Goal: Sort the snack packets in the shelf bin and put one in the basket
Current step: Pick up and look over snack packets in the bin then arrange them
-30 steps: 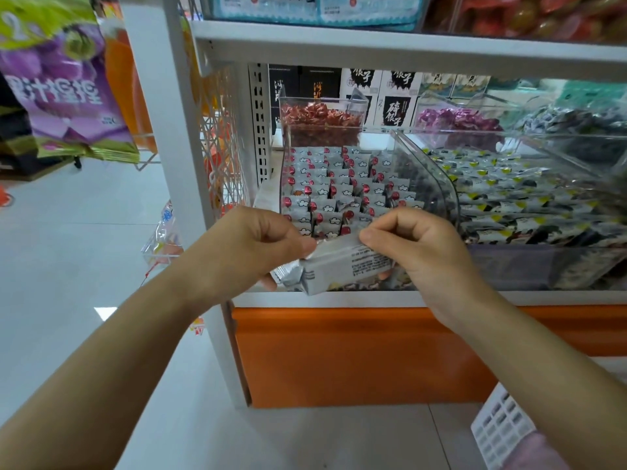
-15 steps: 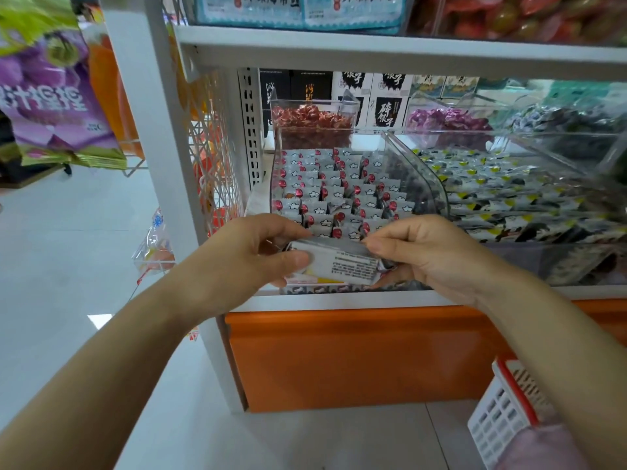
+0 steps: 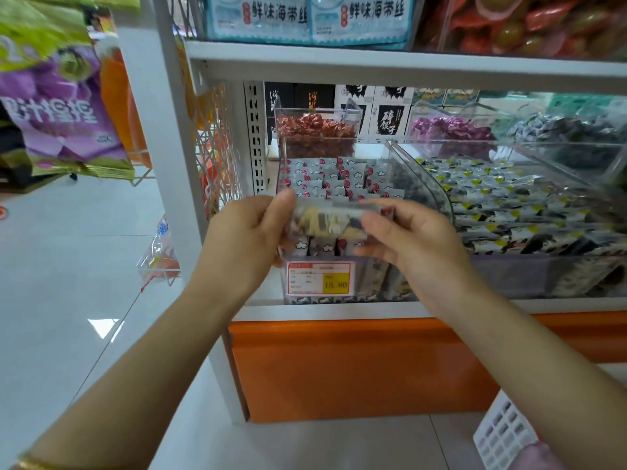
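A small snack packet (image 3: pixel 330 222) is held level over the front of the clear shelf bin (image 3: pixel 420 184). My left hand (image 3: pixel 247 239) pinches its left end and my right hand (image 3: pixel 410 235) pinches its right end. The packet is blurred; it shows pale, yellow and dark print. Rows of grey packets with red dots (image 3: pixel 334 179) stand upright inside the bin behind my hands. A white basket (image 3: pixel 502 435) shows at the bottom right corner, mostly out of frame.
A price tag (image 3: pixel 319 278) sticks on the bin's front. A second clear bin (image 3: pixel 529 201) of black and yellow packets stands to the right. Red candies (image 3: pixel 315 128) and purple candies (image 3: pixel 451 130) fill rear bins. A white shelf post (image 3: pixel 179 184) rises at left, with tiled floor beyond.
Both hands have lifted the packet from below the bin's front edge up over the bin, and the packet has turned so its printed face shows.
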Available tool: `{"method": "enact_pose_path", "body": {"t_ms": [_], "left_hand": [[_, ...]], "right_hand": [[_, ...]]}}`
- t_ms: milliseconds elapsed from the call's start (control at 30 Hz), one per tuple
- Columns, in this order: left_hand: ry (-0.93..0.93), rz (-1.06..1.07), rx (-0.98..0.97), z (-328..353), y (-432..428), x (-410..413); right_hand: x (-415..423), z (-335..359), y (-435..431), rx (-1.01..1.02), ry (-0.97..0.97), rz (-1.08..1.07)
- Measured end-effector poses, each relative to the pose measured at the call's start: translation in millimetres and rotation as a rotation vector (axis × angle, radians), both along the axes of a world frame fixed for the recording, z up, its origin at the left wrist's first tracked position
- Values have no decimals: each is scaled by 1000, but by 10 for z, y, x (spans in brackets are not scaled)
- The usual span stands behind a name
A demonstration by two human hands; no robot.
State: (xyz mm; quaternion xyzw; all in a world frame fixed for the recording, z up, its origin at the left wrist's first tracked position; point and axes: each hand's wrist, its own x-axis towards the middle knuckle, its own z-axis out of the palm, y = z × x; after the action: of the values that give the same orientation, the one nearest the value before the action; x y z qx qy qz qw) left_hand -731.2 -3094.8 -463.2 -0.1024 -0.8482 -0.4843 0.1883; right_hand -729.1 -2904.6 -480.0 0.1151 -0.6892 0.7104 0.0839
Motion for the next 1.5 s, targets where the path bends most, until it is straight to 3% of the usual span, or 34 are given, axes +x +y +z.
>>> {"method": "enact_pose_path", "body": {"t_ms": [100,167,233,367,633,733,800,900,933,1067,1133,1200,1333,1500], "left_hand": [[175,40,-294,16,-69,-189],[102,8,-484,-76,-113,-323],[-6,-19,-549,-177,-134,-393],[-111,-43,-555,-280,-162,-460],[-118,-72,-547,-256,-114,-469],[-131,-94,-538,-247,-106,-470],[-141,-102,-538,-246,-102,-469],[-153,-103,-532,-238,-102,-470],[-155,-104,-527,-236,-101,-469],[-145,-110,-499,-239,-98,-477],[-135,-109,-496,-246,-100,-479],[-129,-105,-497,-247,-108,-479],[-136,-83,-498,-238,-125,-460],[24,51,-463,-168,-106,-354]], "right_hand": [[-203,148,-31,6,55,-143],[-398,263,-90,112,137,-249],[-604,369,-191,265,183,-301],[-923,471,-367,638,228,-253],[-1183,314,-608,1036,276,-65],[-1244,221,-596,1323,250,8],[-1296,239,-563,1245,243,6],[-1377,319,-548,931,239,-99],[-1424,326,-549,928,257,-132],[-1572,256,-629,1335,292,-173],[-1595,239,-680,1409,291,-185],[-1574,269,-686,1322,310,-184],[-1389,421,-603,781,301,-202],[-779,475,-383,305,455,-472]]}}
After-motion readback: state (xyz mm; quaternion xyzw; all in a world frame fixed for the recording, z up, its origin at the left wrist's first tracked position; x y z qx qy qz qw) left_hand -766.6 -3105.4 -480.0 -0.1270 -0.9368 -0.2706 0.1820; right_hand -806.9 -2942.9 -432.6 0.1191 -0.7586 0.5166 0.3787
